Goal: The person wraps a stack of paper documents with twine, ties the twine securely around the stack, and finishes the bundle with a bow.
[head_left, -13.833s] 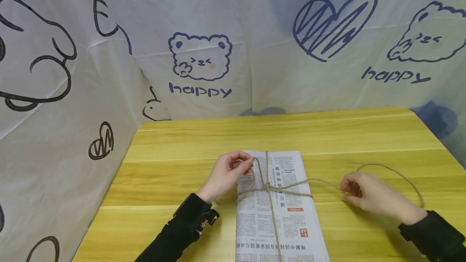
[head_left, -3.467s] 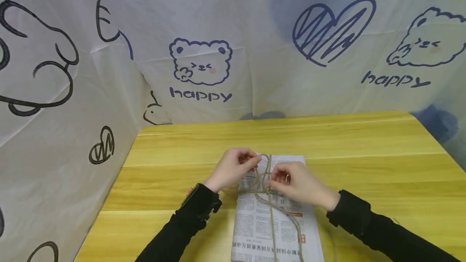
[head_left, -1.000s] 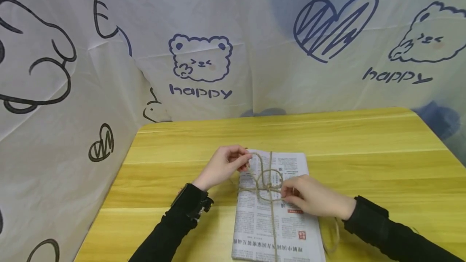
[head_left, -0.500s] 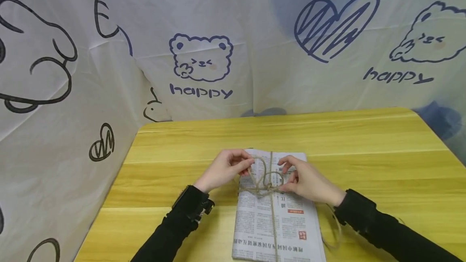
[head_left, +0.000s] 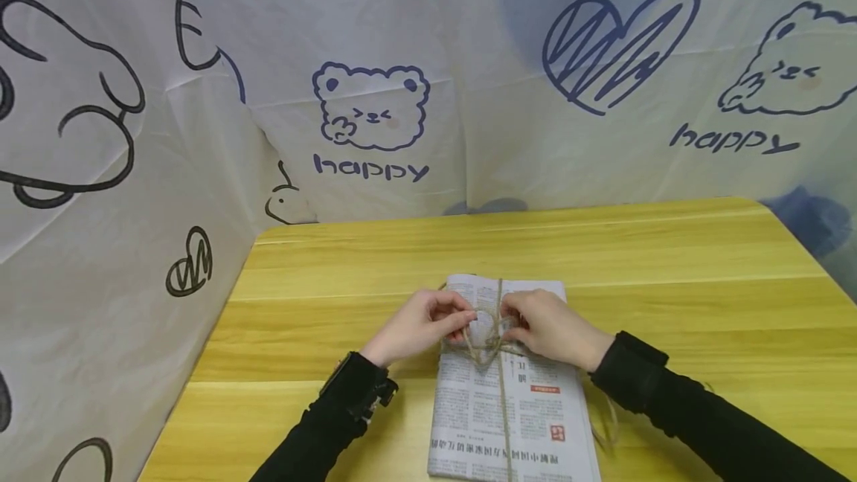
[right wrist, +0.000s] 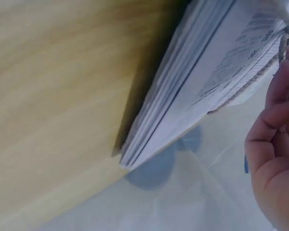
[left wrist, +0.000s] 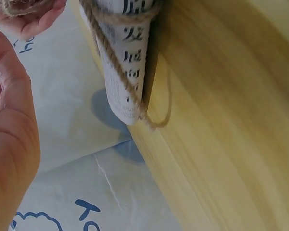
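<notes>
A folded stack of newspapers (head_left: 469, 422) lies on the table, bound crosswise with brown twine (head_left: 505, 407). Near the top of the stack, at the crossing, the twine forms loops, partly covered by fingers. My left hand (head_left: 428, 322) pinches a twine loop between thumb and fingertips, left of the crossing. Just to its right, my right hand (head_left: 552, 327) pinches twine with curled fingers, close above the paper. In the right wrist view the right fingertips (right wrist: 282, 79) hold a bit of twine at the frame's edge. The left wrist view shows twine (left wrist: 118, 67) slanting over the stack's folded side.
The wood-grain table (head_left: 321, 274) extends on both sides of the stack. A loose twine tail (head_left: 612, 422) hangs beside the stack's right edge, under the right forearm. Behind and to the left hangs a pale cloth (head_left: 482, 132) with cartoon drawings.
Earlier the right hand drew twine far right, then brought it back to the crossing. Lately it spread its fingers, moved left and pinched twine; the left hand came closer to the crossing.
</notes>
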### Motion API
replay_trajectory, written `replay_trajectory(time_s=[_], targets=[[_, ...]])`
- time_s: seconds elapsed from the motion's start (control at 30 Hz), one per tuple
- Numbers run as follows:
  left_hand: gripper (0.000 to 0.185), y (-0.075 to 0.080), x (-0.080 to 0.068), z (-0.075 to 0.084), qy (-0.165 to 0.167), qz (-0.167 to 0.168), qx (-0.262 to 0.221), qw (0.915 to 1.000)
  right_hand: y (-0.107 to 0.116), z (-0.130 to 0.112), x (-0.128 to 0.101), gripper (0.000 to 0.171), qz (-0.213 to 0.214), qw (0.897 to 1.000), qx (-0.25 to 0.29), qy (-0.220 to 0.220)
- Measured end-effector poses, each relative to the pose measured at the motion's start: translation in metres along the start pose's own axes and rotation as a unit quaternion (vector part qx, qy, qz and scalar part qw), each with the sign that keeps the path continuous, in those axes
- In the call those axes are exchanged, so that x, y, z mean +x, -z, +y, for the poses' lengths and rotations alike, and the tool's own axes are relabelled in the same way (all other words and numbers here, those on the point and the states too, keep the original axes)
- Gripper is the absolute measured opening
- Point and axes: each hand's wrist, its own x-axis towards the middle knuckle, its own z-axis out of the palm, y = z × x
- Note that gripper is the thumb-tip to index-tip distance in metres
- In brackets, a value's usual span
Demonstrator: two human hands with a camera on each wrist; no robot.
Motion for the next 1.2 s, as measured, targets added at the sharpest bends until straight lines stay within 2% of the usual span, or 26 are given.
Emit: replay_trajectory(time_s=[0.17, 0.4, 0.6, 0.77, 0.93, 1.07, 1.2], targets=[[0.021, -0.005, -0.005, -0.001, -0.002, -0.027, -0.008, 0.9996, 0.001, 0.002, 0.000, 0.027, 0.011, 1.000, 0.011, 0.003], [0.021, -0.009, -0.010, -0.003, -0.001, -0.053, -0.023, 0.9983, -0.002, 0.007, -0.001, 0.033, 0.049, 0.998, 0.034, 0.028], [0.022, -0.008, -0.012, -0.003, 0.007, -0.053, -0.023, 0.9983, 0.000, 0.012, -0.004, 0.031, 0.053, 0.995, 0.066, 0.048], [0.022, -0.008, -0.012, -0.004, 0.008, -0.048, -0.021, 0.9986, 0.001, 0.012, -0.003, 0.031, 0.054, 0.995, 0.039, 0.073], [0.019, -0.008, -0.014, -0.008, 0.006, -0.041, -0.017, 0.9990, 0.001, 0.010, -0.002, 0.032, 0.059, 0.995, 0.019, 0.079], [0.018, -0.011, -0.020, -0.009, 0.004, -0.044, -0.018, 0.9989, -0.001, 0.010, -0.002, 0.031, 0.074, 0.995, 0.009, 0.070], [0.018, -0.017, -0.029, -0.010, -0.002, -0.059, -0.009, 0.9982, -0.002, 0.010, 0.000, 0.028, 0.093, 0.995, 0.021, 0.030]])
